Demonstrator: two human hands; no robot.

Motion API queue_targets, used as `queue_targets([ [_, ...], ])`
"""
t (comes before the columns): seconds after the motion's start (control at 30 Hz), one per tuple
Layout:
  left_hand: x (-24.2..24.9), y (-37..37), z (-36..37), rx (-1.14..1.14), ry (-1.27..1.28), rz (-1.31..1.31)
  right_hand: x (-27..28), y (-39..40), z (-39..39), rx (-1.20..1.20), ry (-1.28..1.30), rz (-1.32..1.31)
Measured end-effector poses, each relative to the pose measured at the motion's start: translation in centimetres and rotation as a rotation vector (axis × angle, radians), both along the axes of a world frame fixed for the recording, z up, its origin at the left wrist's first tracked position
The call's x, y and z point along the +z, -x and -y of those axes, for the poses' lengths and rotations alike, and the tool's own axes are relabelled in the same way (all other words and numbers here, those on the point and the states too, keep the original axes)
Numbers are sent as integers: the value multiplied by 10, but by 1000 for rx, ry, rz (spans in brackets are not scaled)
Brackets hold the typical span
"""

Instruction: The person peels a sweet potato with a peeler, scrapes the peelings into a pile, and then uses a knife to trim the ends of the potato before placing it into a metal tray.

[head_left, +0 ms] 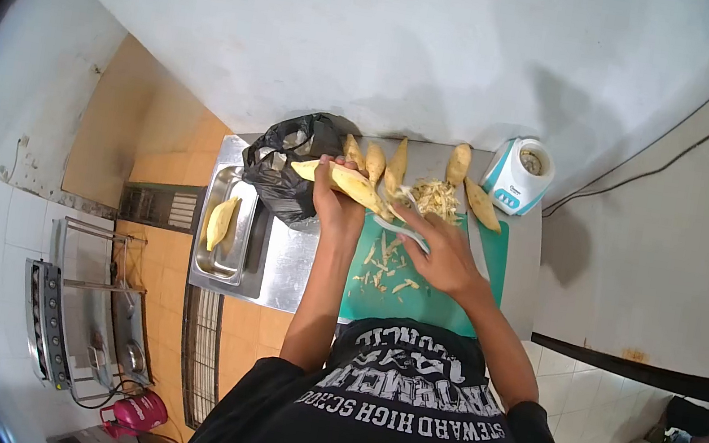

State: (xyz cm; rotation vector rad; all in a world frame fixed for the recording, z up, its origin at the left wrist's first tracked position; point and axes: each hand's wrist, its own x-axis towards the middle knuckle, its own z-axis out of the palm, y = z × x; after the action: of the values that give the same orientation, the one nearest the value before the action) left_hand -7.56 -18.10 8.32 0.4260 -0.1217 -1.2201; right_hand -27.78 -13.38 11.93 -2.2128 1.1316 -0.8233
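My left hand (338,212) is closed around a yellow, mostly peeled sweet potato (357,187), held tilted above the back edge of a green cutting board (443,311). In my right hand (445,257) is a peeler with a pale handle (404,232), its head close to the sweet potato's lower right end. Loose strips of peel (383,266) lie scattered on the board below. A bigger heap of peelings (436,198) sits behind my right hand. Along the wall rest several unpeeled sweet potatoes (396,166), one of them (482,205) at the board's back right corner.
A black plastic bag (289,203) stands left of my left hand. Further left, a steel tray (242,251) holds a peeled sweet potato (221,223). A white and blue blender base (517,176) is at the back right, against the wall. A pink gas cylinder (139,413) stands lower left.
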Motion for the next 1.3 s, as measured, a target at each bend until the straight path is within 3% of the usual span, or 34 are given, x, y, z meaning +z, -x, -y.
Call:
queue_targets([
  [0.13, 8, 10, -4, -38, -36, -10, 6, -8, 10, -4, 108, -122],
  [0.23, 4, -8, -3, 20, 55, -25, -19, 10, 4, 32, 107, -186],
  [0.33, 14, -25, -3, 29, 92, -9, -35, 27, -1, 51, -11, -307],
  [0.53, 18, 2, -11, -102, -32, 41, 19, 0, 10, 37, 25, 11],
  [0.77, 17, -7, -10, -67, 30, 18, -4, 6, 5, 89, -12, -111],
  [0.83, 23, -18, -9, -50, 37, -17, -18, 20, 0, 75, -132, -312],
  [0.9, 25, -20, -8, 19, -13, 67, -17, 20, 0, 56, -107, -244],
  [1.07, 14, 2, -13, -72, -61, 71, 20, -11, 10, 68, 38, 39],
  [1.3, 28, -27, -17, -65, 106, -110, -10, 8, 4, 104, -84, -96],
])
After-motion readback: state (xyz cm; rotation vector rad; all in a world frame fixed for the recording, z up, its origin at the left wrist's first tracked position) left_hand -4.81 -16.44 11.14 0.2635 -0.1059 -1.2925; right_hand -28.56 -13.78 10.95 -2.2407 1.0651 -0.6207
